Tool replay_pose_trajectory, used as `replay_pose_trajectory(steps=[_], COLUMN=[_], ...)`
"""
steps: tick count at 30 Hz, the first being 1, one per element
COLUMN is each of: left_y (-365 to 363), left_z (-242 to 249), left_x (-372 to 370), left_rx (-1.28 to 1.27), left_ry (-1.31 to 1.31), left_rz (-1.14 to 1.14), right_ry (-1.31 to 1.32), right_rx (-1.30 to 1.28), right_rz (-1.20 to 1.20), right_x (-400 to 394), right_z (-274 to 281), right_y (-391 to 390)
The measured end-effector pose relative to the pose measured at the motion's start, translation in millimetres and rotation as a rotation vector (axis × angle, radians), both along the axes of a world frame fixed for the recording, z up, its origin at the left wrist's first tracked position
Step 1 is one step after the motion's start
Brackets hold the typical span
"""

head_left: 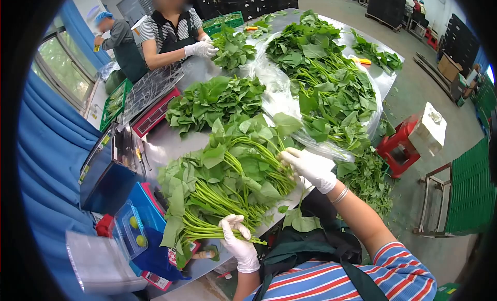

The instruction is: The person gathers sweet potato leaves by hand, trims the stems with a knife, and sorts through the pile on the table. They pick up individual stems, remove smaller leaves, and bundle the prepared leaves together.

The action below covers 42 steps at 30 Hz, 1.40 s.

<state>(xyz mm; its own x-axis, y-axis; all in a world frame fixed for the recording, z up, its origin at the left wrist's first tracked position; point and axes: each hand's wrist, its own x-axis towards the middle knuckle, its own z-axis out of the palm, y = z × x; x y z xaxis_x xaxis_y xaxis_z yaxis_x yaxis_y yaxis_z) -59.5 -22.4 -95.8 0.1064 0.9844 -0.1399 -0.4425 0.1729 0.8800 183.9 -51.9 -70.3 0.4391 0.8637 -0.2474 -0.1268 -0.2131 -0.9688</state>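
My left hand (pixel 239 241), in a white glove, is closed around the stem ends of a bunch of leafy greens (pixel 207 210) at the table's near edge. Gloved in white too, my right hand (pixel 309 168) has its fingers pressed together at stems of the greens (pixel 259 151) just above. Another leafy pile (pixel 217 101) lies behind these bunches. Clear plastic sheeting (pixel 277 94) runs between it and a long heap of greens (pixel 336 83) on the right.
Across the metal table (pixel 165 145), a co-worker's gloved hands (pixel 199 48) hold greens. A red-framed scale (pixel 155 112), a blue basket (pixel 142 208) and a clear container (pixel 98 259) stand left. A red stool (pixel 398 148) with a white box (pixel 429 127) is right.
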Motion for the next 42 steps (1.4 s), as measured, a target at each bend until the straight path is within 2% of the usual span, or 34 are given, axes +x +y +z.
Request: replay_pose_trajectory(steps=[2, 3, 7, 9, 14, 16, 18, 21, 26, 28, 30, 33, 35, 38, 39, 40, 42], left_y=[0, -2, 0, -6, -8, -5, 0, 3, -3, -2, -2, 3, 7, 8, 8, 7, 6], left_z=[0, -1, 3, 13, 19, 18, 16, 12, 22, 35, 53, 52, 52, 57, 53, 52, 55], left_x=[-1, -3, 0, 1, 20, 28, 30, 33, 43, 50, 65, 74, 78, 77, 76, 75, 74], left_rx=[0.029, 0.028, 0.082, 0.136, 0.294, 0.374, 0.39, 0.34, 0.303, 0.175, 0.142, 0.161, 0.188, 0.118, 0.092, 0.089, 0.185], left_ry=[0.026, 0.029, 0.045, 0.057, 0.079, 0.076, 0.06, -0.068, 0.055, -0.101, -0.106, -0.062, 0.067, 0.022, 0.034, 0.036, 0.068], left_rz=[-0.036, -0.033, -0.06, -0.129, -0.193, -0.191, -0.237, -0.358, -0.231, -0.197, -0.176, -0.181, -0.157, -0.197, -0.176, -0.176, -0.147], right_ry=[-0.054, 0.13, 0.089, 0.115, 0.007, -0.049, -0.021, 0.091, 0.209, 0.275, 0.323, 0.361, 0.29, 0.154, -0.076, 0.051, 0.072], right_rx=[-0.152, -0.083, -0.001, 0.112, 0.167, 0.213, 0.25, 0.444, 0.429, 0.387, 0.401, 0.404, 0.397, 0.387, 0.402, 0.532, 0.478], right_rz=[0.1, 0.084, 0.144, 0.064, -0.006, -0.136, -0.172, -0.251, -0.244, -0.296, -0.199, -0.137, -0.145, -0.164, -0.092, -0.176, -0.068], right_x=[-4, -4, 5, 9, 12, 16, 20, 16, -9, -27, -46, -57, -62, -74, -71, -78, -77], right_z=[22, 13, 8, 13, 30, 35, 36, 34, 31, 40, 44, 37, 30, 21, 19, 19, 25], right_y=[1, 4, 11, 7, -7, -14, -21, -27, -27, -23, -23, -21, -21, -19, -19, -22, -24])
